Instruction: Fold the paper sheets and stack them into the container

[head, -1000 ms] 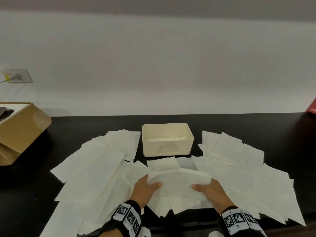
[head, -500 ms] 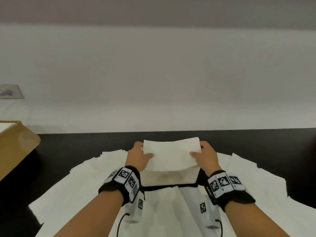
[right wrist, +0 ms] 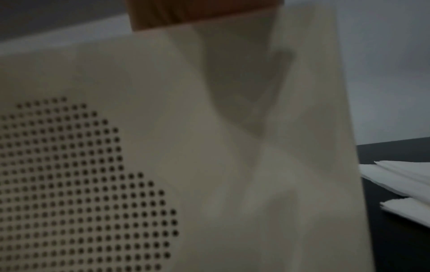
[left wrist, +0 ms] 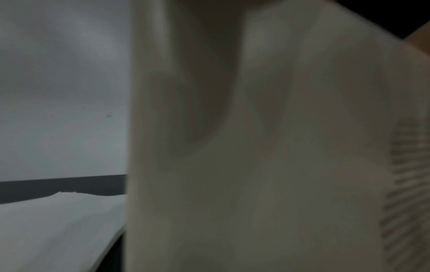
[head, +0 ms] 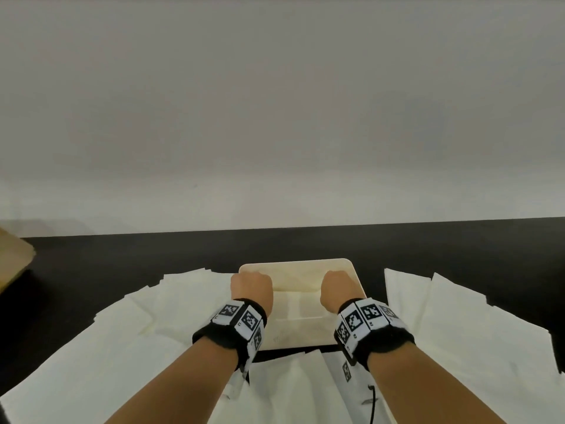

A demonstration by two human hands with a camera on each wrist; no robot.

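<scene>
The cream container (head: 296,264) stands mid-table on the black top, straight ahead of me. A folded paper sheet (head: 301,304) lies inside it, between my hands. My left hand (head: 252,289) dips into the container's left end and my right hand (head: 337,289) into its right end. Only the knuckles and backs show; the fingers point down inside and are hidden. The left wrist view is filled by the container's outer wall (left wrist: 256,165), blurred. In the right wrist view I see the wall with its dotted hole pattern (right wrist: 163,128) and a strip of my hand at the top.
Loose unfolded sheets spread over the table to the left (head: 122,332), to the right (head: 458,325) and in front of the container (head: 290,387). A cardboard box corner (head: 12,258) juts in at the far left. A pale wall rises behind the table.
Both hands carried the folded sheet from the near table forward over the container, then lowered it inside. Their fingers have now dropped below the rim.
</scene>
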